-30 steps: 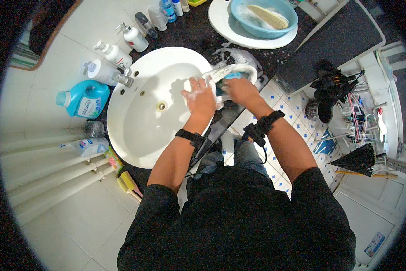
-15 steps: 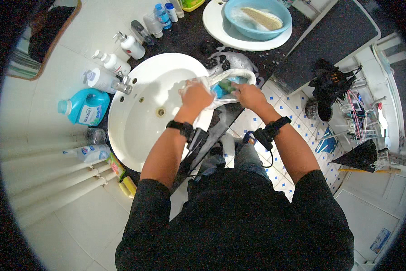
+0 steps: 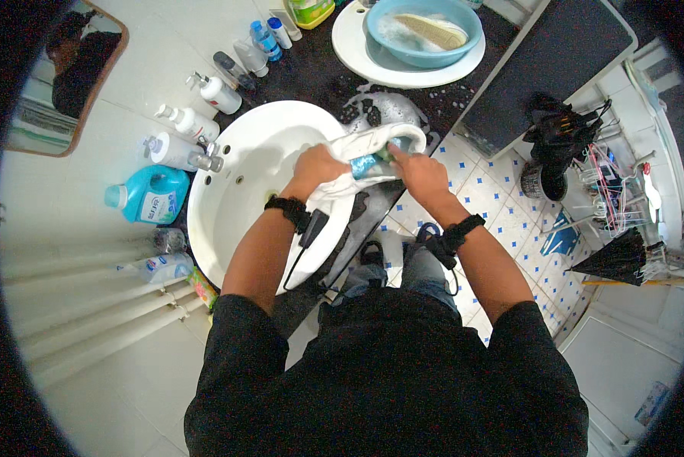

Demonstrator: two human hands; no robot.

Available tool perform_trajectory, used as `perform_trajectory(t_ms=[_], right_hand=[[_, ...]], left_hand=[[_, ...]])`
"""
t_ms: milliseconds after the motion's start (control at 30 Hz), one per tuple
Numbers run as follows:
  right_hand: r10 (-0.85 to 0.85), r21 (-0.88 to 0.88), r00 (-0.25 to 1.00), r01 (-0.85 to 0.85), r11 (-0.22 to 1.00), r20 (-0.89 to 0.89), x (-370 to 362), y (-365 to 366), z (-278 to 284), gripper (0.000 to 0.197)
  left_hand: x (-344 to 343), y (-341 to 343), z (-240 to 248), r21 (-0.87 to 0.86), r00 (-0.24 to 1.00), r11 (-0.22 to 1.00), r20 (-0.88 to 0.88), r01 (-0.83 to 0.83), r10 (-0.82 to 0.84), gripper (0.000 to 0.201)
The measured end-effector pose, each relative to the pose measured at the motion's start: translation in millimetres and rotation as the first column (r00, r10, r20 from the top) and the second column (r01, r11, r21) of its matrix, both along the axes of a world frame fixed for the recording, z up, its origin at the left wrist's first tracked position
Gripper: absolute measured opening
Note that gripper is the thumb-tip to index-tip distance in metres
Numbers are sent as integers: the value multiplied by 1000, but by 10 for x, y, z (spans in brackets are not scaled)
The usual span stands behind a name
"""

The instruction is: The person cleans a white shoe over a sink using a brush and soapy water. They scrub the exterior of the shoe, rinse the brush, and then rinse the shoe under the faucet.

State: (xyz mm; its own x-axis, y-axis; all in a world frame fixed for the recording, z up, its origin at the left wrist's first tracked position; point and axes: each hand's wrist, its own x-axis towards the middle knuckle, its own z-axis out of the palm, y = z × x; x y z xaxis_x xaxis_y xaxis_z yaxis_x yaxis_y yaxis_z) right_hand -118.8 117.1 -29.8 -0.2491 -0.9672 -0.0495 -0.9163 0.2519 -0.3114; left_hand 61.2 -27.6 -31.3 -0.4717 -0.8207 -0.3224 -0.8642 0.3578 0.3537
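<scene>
My left fingers grip the white shoe over the rim of the sink, likely to steady it, while my right fingers hold something green inside its opening.

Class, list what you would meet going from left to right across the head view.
Brown-framed mirror, turquoise plastic jug, left hand, white-and-blue shoe, right hand, dark round bin, black folded umbrella.

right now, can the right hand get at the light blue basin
Probably yes: only the white shoe and foamy black counter seem to lie between the right hand and the light blue basin. The hand is busy at the shoe's opening, though, so it may need freeing first.
</scene>
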Motion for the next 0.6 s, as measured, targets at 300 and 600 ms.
perform_trajectory(t_ms=[300,600], right_hand=[[168,236,981,-186,954,95,358,-248,-160,37],[55,124,998,-53,991,-9,331,-150,17,39]], left_hand=[[137,31,178,-259,992,957,-20,-128,127,50],[110,2,-73,-198,996,980,85,12,5,62]])
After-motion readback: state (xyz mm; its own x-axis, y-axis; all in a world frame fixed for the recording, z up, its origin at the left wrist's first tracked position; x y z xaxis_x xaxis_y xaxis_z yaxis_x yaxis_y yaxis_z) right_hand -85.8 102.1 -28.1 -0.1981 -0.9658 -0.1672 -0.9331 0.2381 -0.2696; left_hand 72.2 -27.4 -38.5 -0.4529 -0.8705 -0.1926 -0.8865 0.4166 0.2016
